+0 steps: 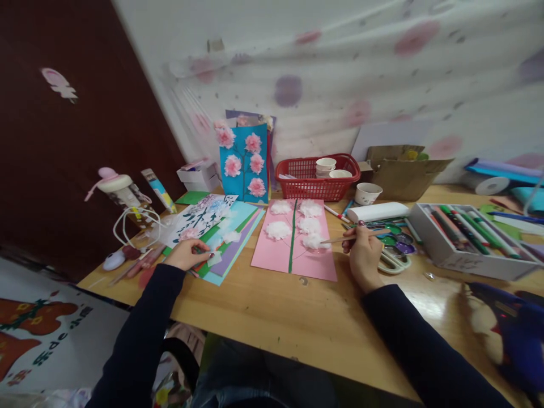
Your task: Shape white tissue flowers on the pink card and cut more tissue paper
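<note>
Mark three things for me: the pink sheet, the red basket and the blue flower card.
Pink sheet [275, 256]: head view, on its bare lower-left part.
Red basket [314, 190]: head view, on its front wall.
Blue flower card [244, 156]: head view, mid-front.

Lighting moderate, indoor; source cannot be placed. Table [255, 309] fairly evenly lit; white glare patch on its right side, below marker box [471, 263]. Door [80, 147] at left very dark, surface detail lost. Space under table in deep shadow. White puffs [279, 230] pale, near washed out, fine texture soft. Patterned wall sheet [331, 62] soft. Blue item [521, 340] at right edge blurred. Wide-angle distortion: door edge slanted, sleeves [142, 334] stretched toward lower corners.
</note>
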### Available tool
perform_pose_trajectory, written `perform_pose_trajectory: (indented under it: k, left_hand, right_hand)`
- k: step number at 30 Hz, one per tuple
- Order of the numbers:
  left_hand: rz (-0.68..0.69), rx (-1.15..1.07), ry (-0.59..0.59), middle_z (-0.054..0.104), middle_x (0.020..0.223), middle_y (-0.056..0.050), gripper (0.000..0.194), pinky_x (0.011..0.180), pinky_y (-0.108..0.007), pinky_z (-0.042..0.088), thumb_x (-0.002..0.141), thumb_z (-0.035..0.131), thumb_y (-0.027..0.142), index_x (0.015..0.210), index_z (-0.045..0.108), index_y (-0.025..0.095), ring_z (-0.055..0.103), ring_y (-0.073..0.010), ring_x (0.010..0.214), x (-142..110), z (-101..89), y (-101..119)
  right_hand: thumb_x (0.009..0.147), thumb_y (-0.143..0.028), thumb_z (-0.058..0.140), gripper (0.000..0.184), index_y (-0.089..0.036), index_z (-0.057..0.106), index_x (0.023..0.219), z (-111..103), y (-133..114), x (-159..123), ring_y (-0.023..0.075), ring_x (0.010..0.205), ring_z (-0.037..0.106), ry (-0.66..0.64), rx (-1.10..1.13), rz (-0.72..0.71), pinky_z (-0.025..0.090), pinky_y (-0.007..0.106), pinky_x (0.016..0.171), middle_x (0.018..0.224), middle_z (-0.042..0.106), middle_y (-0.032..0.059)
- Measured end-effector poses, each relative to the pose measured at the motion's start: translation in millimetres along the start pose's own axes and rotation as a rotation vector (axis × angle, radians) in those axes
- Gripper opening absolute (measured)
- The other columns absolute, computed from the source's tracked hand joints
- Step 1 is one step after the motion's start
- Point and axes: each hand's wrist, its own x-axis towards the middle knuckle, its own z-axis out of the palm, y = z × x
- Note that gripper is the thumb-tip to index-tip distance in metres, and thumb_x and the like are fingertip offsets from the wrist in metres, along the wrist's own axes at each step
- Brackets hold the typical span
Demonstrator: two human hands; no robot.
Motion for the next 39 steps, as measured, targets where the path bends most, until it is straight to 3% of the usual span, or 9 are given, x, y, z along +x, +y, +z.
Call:
perform_pose_trajectory:
  k: [3, 7, 12, 14, 18, 21, 25, 29, 39]
  left_hand:
    - [0.042, 0.003, 0.013, 0.045, 0.046, 0.006, 0.035, 0.033, -0.021, 0.039, 0.048, 0.076, 0.040, 0.068, 0.061, 0.015, 0.049, -0.0120, 0.042, -1.6, 0.9, -1.3]
    - [0.066, -0.060, -0.090, 0.051, 0.048, 0.005, 0.034, 0.041, -0.024, 0.046, 0.052, 0.074, 0.044, 0.068, 0.061, 0.016, 0.052, -0.0129, 0.046, -4.5, -3.8, 5.2]
    - [0.328, -0.302, -0.133, 0.068, 0.072, -0.003, 0.033, 0.065, -0.027, 0.052, 0.055, 0.077, 0.037, 0.069, 0.056, 0.016, 0.063, -0.0143, 0.066, -10.4, 4.0, 49.4]
    - [0.389, -0.422, -0.252, 0.068, 0.070, -0.002, 0.034, 0.067, -0.028, 0.052, 0.056, 0.078, 0.034, 0.071, 0.054, 0.016, 0.064, -0.0142, 0.065, -14.4, 21.6, 75.3]
    - [0.506, -0.659, -0.614, 0.067, 0.070, -0.002, 0.039, 0.066, -0.028, 0.051, 0.053, 0.082, 0.028, 0.078, 0.056, 0.014, 0.063, -0.0132, 0.064, -19.7, 74.3, 122.4]
    - [0.544, -0.735, -0.719, 0.066, 0.074, -0.004, 0.041, 0.066, -0.028, 0.051, 0.054, 0.082, 0.025, 0.084, 0.058, 0.013, 0.062, -0.0133, 0.067, -16.4, 113.3, 144.7]
    - [0.532, -0.703, -0.535, 0.064, 0.072, -0.002, 0.032, 0.069, -0.026, 0.049, 0.057, 0.078, 0.015, 0.084, 0.060, 0.013, 0.061, -0.0111, 0.068, -4.9, 150.1, 152.4]
    - [0.476, -0.685, -0.409, 0.063, 0.073, -0.002, 0.031, 0.068, -0.024, 0.048, 0.055, 0.076, 0.009, 0.082, 0.060, 0.013, 0.060, -0.0103, 0.069, 3.4, 168.9, 142.2]
    - [0.343, -0.728, -0.513, 0.065, 0.069, 0.000, 0.036, 0.057, -0.021, 0.046, 0.055, 0.077, 0.012, 0.085, 0.058, 0.013, 0.061, -0.0098, 0.060, 0.8, 180.8, 132.9]
  right_hand:
    - [0.081, -0.043, 0.045, 0.036, -0.017, 0.053, 0.057, 0.6, -2.1, -0.9, 0.0093, 0.034, 0.043, 0.009, 0.015, 0.007, 0.031, 0.021, 0.035, 0.038, 0.046, -0.0043]
    - [0.080, -0.043, 0.045, 0.037, -0.018, 0.053, 0.055, 2.2, -7.8, -3.9, 0.0088, 0.032, 0.041, 0.019, 0.021, 0.015, 0.029, 0.021, 0.035, 0.035, 0.045, -0.0043]
    - [0.081, -0.042, 0.044, 0.036, -0.018, 0.053, 0.055, 2.7, -7.1, -5.6, 0.0090, 0.033, 0.041, 0.006, 0.022, 0.015, 0.030, 0.021, 0.036, 0.036, 0.045, -0.0046]
    - [0.081, -0.043, 0.044, 0.036, -0.018, 0.053, 0.056, 2.7, -5.6, -5.6, 0.0092, 0.034, 0.041, 0.002, 0.044, 0.011, 0.030, 0.021, 0.035, 0.036, 0.045, -0.0050]
    - [0.079, -0.044, 0.045, 0.036, -0.018, 0.052, 0.056, 3.1, -6.8, -7.1, 0.0088, 0.032, 0.040, -0.024, 0.102, 0.019, 0.029, 0.021, 0.035, 0.036, 0.044, -0.0052]
    - [0.078, -0.043, 0.046, 0.034, -0.018, 0.052, 0.055, 3.4, -9.8, -10.3, 0.0088, 0.031, 0.038, -0.052, 0.131, 0.032, 0.028, 0.021, 0.034, 0.035, 0.043, -0.0055]
    - [0.079, -0.041, 0.044, 0.035, -0.019, 0.051, 0.054, 3.2, -11.9, -15.1, 0.0095, 0.032, 0.039, -0.100, 0.107, 0.036, 0.028, 0.021, 0.033, 0.034, 0.044, -0.0047]
    - [0.080, -0.040, 0.042, 0.036, -0.019, 0.052, 0.053, 3.0, -12.6, -17.2, 0.0096, 0.032, 0.040, -0.133, 0.099, 0.029, 0.027, 0.021, 0.034, 0.033, 0.043, -0.0043]
    - [0.079, -0.041, 0.044, 0.035, -0.019, 0.052, 0.053, 4.5, -14.6, -18.7, 0.0087, 0.031, 0.038, -0.157, 0.134, 0.067, 0.028, 0.021, 0.033, 0.033, 0.043, -0.0043]
